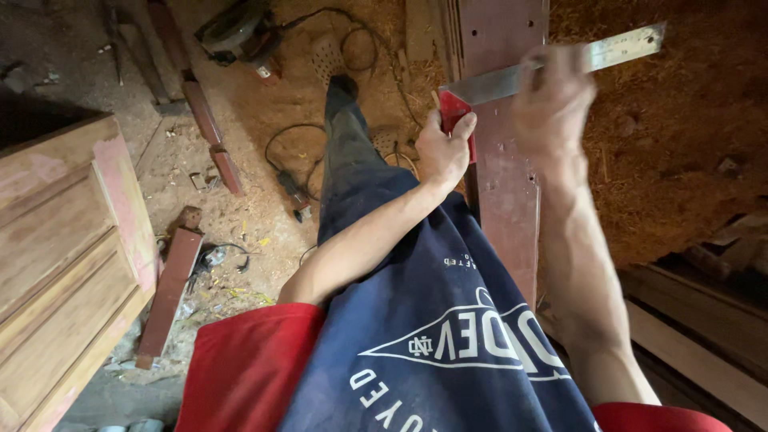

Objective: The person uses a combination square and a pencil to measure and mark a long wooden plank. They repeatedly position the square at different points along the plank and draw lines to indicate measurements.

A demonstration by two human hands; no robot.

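Item: try square (512,76), red stock and steel blade, laid across a reddish-brown board (504,184) that runs from near to far, right of centre.

Left hand (442,152): closed around the red stock, which is pressed against the left edge of the board; a firm hold is judged from the wrapped fingers.

Right hand (552,100): blurred, placed over the blade where it crosses the board. Whether a pencil or other marker is held in this grip cannot be told; the fingers appear curled, but nothing between them is resolved.

Stage, as judged: the square is already seated on the board and squared to its edge. No drawn line is made out on the face; only small holes are seen. Marking is therefore taken as in hand or not yet done, and no cut is seen at that place.

Surroundings: a circular saw (236,32) with its cable lies far left on the sawdust-covered floor (264,216); a second corded tool (292,192) lies nearer. A panelled wooden door (60,256) is at the near left, and a loose reddish plank (168,296) is beside it.
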